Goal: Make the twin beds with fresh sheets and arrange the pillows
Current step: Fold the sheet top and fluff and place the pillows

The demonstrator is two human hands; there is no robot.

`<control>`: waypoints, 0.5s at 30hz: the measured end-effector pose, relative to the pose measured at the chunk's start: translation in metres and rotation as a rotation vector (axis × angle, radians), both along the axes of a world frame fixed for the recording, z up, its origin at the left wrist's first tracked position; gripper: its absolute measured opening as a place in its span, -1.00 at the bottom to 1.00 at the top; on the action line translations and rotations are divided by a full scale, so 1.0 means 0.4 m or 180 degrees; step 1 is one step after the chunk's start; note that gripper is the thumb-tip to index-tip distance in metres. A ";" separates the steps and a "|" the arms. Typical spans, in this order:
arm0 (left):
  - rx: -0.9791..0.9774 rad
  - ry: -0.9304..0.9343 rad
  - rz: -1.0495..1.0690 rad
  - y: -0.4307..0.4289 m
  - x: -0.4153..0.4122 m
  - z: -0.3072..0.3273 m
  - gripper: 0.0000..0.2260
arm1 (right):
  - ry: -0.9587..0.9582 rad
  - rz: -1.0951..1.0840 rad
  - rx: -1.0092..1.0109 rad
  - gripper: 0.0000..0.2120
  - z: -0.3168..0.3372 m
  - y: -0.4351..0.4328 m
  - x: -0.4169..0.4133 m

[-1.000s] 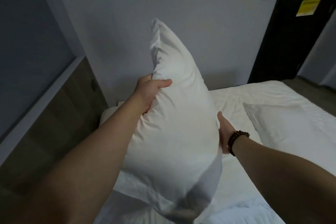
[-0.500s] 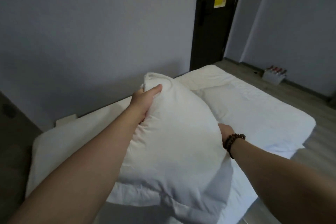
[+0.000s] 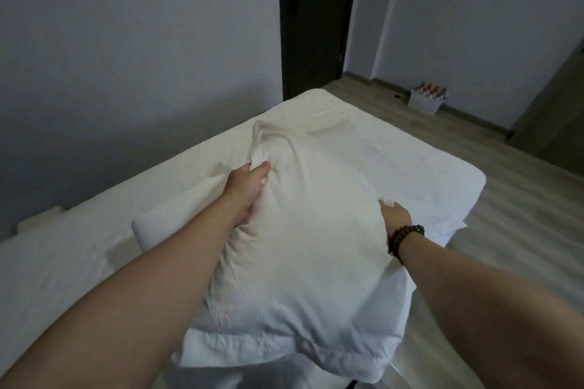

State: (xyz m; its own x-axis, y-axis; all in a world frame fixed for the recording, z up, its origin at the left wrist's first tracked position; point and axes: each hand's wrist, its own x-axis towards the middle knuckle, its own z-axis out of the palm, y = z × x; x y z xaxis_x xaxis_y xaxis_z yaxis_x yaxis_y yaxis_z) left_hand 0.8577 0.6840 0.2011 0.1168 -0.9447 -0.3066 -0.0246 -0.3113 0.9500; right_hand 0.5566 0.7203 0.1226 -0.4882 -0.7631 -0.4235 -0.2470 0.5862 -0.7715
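A plump white pillow [image 3: 303, 237] lies low over the white-sheeted bed [image 3: 410, 161], held between both hands. My left hand [image 3: 246, 189] grips its left edge, thumb on top and fingers buried in the fabric. My right hand [image 3: 395, 215], with a dark bead bracelet on the wrist, grips the right edge; its fingers are hidden behind the pillow. The pillowcase's flat open end [image 3: 284, 347] hangs toward me. A second white pillow [image 3: 151, 230] lies on the bed, partly hidden by my left arm.
A grey wall runs along the bed's far side. A dark door [image 3: 316, 19] with a yellow notice stands past the bed's far corner. A small white crate of bottles [image 3: 426, 99] sits on the wooden floor by the right wall.
The pillow has come down from upright in the air to low over the bed. My view has swung right, toward the door and the bed's foot. Both hands keep their hold.
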 end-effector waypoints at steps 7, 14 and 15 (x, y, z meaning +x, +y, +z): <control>0.0100 -0.0140 0.0437 -0.193 -0.207 -0.034 -0.72 | -0.0489 0.0069 -0.0266 -0.62 -0.008 -0.285 -0.196; 0.0152 -0.0062 0.0660 -0.381 -0.427 -0.030 -0.87 | -0.0398 0.0358 -0.0478 -0.67 0.073 -0.579 -0.432; 0.0152 0.0005 0.0661 -0.408 -0.455 -0.037 -0.89 | -0.0375 0.0395 -0.0501 -0.67 0.078 -0.615 -0.463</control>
State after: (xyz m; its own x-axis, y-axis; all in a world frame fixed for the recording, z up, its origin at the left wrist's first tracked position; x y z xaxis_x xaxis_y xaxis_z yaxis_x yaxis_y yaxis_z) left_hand 0.6759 0.5209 0.1864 0.3069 -0.8847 -0.3509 0.0463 -0.3543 0.9340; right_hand 0.3715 0.4744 0.1539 -0.3407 -0.8754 -0.3430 -0.2126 0.4271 -0.8788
